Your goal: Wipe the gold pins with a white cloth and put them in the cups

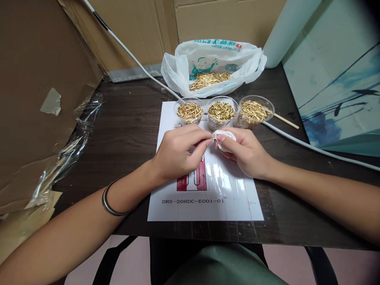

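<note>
Brown cardboard sheets (35, 99) wall in the dark wooden table (127, 118) at the back and on the left. A blue-and-white painted panel (341, 79) leans well to the right of the white laminated sheet (208, 206), which lies flat at the table's near edge.

Three clear plastic cups of gold metal pins (221, 111) stand in a row along the sheet's far edge. Beyond the sheet sits an open white plastic bag of more gold pins (184, 63). A white cable (133, 59) runs diagonally behind the cups, and a thin wooden stick (286, 120) lies just right of them. Crumpled clear film (68, 154) lies well left of the sheet.

Over the sheet's upper half, just before the cups, the left hand (178, 152) has its grip pinched together on a tiny thin piece (213, 139), too small to identify. The right hand (243, 152) has its grip clamped on a white cloth wad (226, 135), which touches the piece. Both hands partly cover the sheet's red diagram (202, 178).
</note>
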{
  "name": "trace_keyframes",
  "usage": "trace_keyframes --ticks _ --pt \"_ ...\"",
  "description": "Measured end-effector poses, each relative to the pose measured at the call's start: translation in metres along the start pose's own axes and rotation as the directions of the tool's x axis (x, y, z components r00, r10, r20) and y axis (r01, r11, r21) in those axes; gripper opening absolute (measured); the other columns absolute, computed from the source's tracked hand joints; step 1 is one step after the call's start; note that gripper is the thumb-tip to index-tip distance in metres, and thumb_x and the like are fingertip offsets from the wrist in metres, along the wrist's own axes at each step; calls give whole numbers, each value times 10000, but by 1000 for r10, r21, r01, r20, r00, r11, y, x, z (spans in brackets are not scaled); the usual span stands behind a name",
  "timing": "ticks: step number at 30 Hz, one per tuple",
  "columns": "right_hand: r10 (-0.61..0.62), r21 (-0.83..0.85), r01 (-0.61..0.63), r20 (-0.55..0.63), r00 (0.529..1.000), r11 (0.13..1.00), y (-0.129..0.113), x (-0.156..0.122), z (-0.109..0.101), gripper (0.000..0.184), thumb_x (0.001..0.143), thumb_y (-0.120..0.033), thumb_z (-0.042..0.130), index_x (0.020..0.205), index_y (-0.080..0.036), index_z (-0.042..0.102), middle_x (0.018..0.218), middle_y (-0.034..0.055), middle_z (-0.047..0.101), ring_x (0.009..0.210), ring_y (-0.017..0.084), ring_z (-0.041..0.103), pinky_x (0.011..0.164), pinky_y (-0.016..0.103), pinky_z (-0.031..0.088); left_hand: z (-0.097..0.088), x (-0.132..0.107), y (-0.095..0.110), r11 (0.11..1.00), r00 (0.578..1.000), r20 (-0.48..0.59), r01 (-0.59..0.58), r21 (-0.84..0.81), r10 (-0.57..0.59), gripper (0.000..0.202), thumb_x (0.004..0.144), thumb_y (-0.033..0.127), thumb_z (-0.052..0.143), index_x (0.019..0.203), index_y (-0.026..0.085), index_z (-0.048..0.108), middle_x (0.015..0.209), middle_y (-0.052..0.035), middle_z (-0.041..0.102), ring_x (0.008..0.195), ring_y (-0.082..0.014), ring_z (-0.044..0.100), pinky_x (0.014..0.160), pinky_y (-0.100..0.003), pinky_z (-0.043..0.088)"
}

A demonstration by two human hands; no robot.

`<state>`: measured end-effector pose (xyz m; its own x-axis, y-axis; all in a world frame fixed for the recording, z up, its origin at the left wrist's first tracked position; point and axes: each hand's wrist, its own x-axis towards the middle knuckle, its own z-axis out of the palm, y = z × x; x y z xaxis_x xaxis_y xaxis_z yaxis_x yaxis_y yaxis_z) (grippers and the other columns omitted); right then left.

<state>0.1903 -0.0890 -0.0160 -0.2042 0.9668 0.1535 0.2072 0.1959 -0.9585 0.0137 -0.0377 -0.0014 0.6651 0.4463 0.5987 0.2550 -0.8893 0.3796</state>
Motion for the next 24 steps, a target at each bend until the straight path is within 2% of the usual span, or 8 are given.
trace_keyframes --ticks 3,9,15,19,20,21,22,24 --pt "5 75 -4 -8 1000 997 1 0 1 331 902 -362 420 658 -141 452 564 -32 379 533 58 336 516 226 272 0 1 1 998 998 16 55 -42 -54 129 826 171 517 846 132 639 772 -36 639 696 -106 562 662 -239 462" --pt "9 71 -8 -15 1000 997 -1 1 1 332 891 -369 447 648 -142 457 568 -27 394 533 55 350 508 227 275 1 2 3 993 996 3 89 -75 -89 112 820 175 542 824 117 638 752 -31 632 687 -95 551 660 -234 447" --pt "-42 60 58 -234 971 996 -15 -9 8 422 897 -392 419 552 -151 448 498 -17 381 489 65 365 503 249 300 0 3 6 977 986 -17 159 -141 -163 84 796 187 583 801 127 641 742 -24 635 670 -89 552 639 -226 445" --pt "-129 -114 99 -300 945 989 -48 -7 -4 282 885 -314 455 674 -150 544 609 6 534 500 60 432 532 257 350 0 3 7 979 988 -21 149 -138 -153 74 791 182 588 804 132 640 758 -26 639 684 -93 564 646 -225 448" --pt "-129 -188 79 -269 954 979 -58 -4 -11 170 875 -271 470 809 -155 576 691 16 581 518 62 461 546 258 368 1 3 7 981 989 -17 145 -127 -148 71 791 179 587 802 133 640 759 -26 640 688 -93 566 652 -226 448" --pt "-138 -278 67 -245 960 958 -67 0 -19 154 854 -238 495 962 -165 576 780 26 613 544 66 485 565 261 375 1 3 8 984 990 -11 139 -114 -142 69 792 178 586 799 134 639 758 -24 640 690 -93 566 656 -227 448" --pt "-147 -389 48 -229 962 920 -74 4 -29 207 843 -209 496 1031 -171 576 860 34 626 591 74 508 601 268 379 1 3 8 986 991 -3 134 -101 -135 68 792 177 586 798 135 639 759 -21 640 692 -93 565 659 -227 447" --pt "-219 -700 29 -183 959 713 -81 11 -48 214 823 -211 507 998 -209 630 872 15 632 700 109 538 646 278 367 1 3 8 988 991 22 134 -80 -133 69 796 172 581 808 138 639 767 -16 639 696 -89 562 662 -223 446"
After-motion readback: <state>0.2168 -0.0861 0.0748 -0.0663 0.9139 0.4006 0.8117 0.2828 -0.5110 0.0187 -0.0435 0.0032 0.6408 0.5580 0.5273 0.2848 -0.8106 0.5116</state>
